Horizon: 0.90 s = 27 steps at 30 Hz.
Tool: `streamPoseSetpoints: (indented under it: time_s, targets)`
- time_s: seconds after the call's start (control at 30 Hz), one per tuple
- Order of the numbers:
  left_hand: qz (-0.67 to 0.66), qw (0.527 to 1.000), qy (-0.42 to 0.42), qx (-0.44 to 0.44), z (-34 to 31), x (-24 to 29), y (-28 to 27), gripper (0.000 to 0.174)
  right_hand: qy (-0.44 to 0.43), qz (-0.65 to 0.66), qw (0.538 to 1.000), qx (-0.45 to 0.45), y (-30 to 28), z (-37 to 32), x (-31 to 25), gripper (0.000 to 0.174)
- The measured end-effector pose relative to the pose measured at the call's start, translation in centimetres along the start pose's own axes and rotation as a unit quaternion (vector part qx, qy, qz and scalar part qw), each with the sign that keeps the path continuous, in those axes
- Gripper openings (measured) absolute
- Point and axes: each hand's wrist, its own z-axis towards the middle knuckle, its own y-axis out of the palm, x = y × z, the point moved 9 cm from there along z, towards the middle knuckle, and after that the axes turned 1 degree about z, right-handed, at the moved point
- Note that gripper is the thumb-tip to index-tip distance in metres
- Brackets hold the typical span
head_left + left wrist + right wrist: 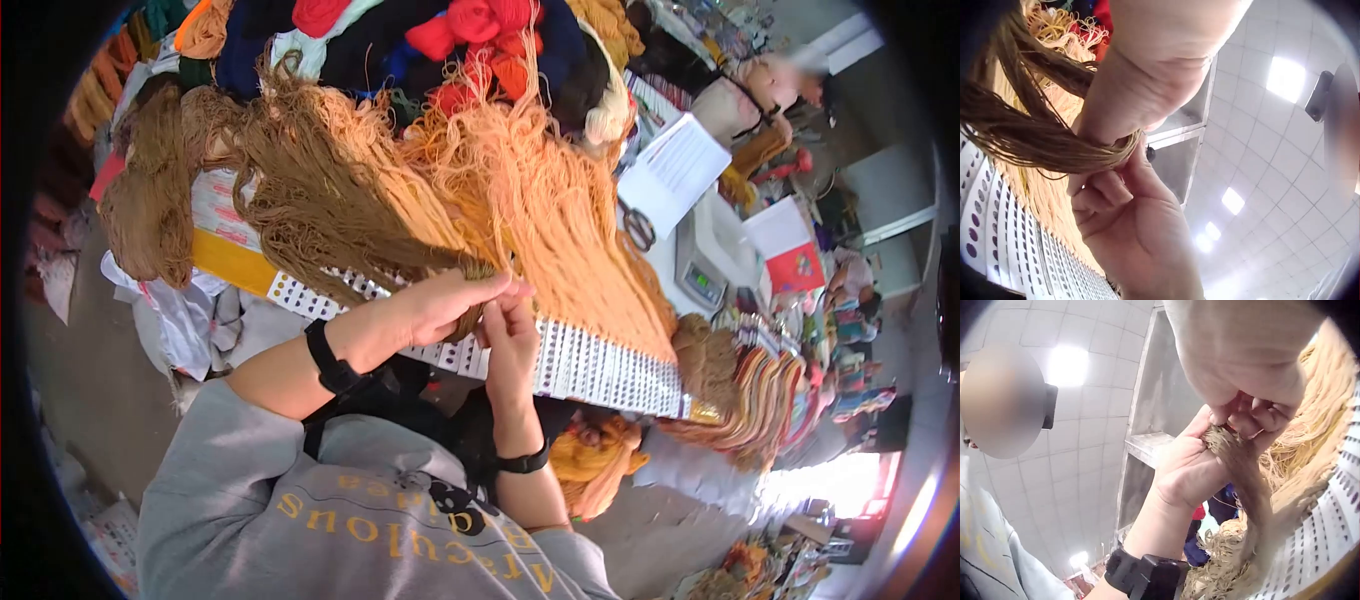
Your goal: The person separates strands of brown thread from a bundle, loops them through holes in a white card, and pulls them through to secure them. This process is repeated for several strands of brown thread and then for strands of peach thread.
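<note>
The left hand (437, 305) grips the end of an olive-brown yarn skein (330, 190), whose strands pass over its fingers in the left wrist view. Close against it, the right hand (512, 345) has its fingers curled and pinches at the same end of the skein; the exact strand between its fingertips is hidden. In the right wrist view the brown bundle (1244, 481) hangs down from between both hands. Peach-orange yarn (560, 220) lies spread just beyond the hands, over a white card strip with rows of dark dots (590, 365).
Red yarn balls (475, 20) lie at the far side. To the right are scissors (637, 226), paper sheets (675, 165) and a scale (703, 280). A brown skein (150, 190) hangs at the left, and striped yarn (750, 400) lies at the right end.
</note>
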Motion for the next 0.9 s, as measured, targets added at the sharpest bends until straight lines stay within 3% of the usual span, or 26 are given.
streamPoseSetpoints:
  time_s: [0.2, 0.3, 0.53, 0.57, 0.9]
  targets:
    - [-0.075, 0.997, 0.006, -0.023, 0.3, 0.6, -1.0, 0.049, -0.026, 0.045, 0.999, 0.0, 0.4, 0.7, -0.9, 0.011]
    - [-0.198, 0.979, 0.025, -0.026, 0.0, 1.3, -1.5, 0.047, -0.024, 0.088, 0.995, 0.031, 0.2, -0.2, -1.7, 0.012]
    - [-0.078, 0.99, 0.1, 0.067, -1.6, 3.9, -2.2, 0.043, 0.02, 0.19, 0.981, -0.019, 0.9, -0.7, -1.7, 0.016]
    - [-0.056, 0.984, 0.123, 0.117, -1.9, 4.5, -2.4, 0.04, 0.017, 0.192, 0.981, -0.017, 0.8, -0.8, -1.6, 0.016]
    - [0.021, 0.98, 0.149, 0.133, -2.8, 5.7, -1.0, 0.04, -0.008, 0.163, 0.987, 0.0, 0.1, -1.2, -2.7, 0.021]
